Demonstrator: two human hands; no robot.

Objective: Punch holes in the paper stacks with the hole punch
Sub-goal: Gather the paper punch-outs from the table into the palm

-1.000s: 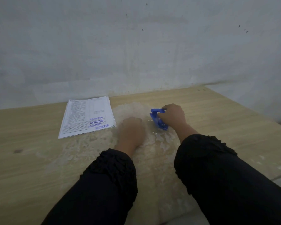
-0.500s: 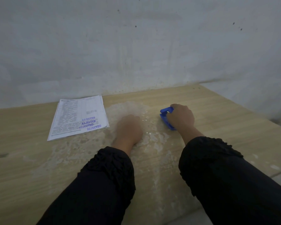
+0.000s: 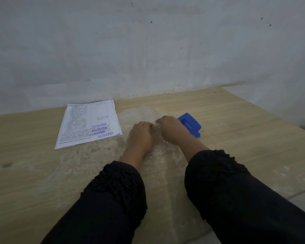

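While the hole punch [image 3: 189, 124] lies on its own on the wooden table [image 3: 245, 138], just beyond the right hand [image 3: 172, 130] and seemingly free of it, neither hand is working it; both are down on the pale, worn patch in the middle of the table, close together, knuckles up. That suits a judgement that the hands are gathering the tiny white bits scattered between them (likely punched-out dots) rather than punching. The left hand [image 3: 142, 136] is curled with its fingers tucked under, and the right reaches a finger toward it; whether either pinches anything I cannot tell, since the fingertips are turned away. The paper stack [image 3: 88, 124], stamped REJECTED several times in blue, sits to the left, apart from the hands, probably put aside. Any holes along its edges are too small to make out, and the punch's slot faces away, so nothing shows inside it
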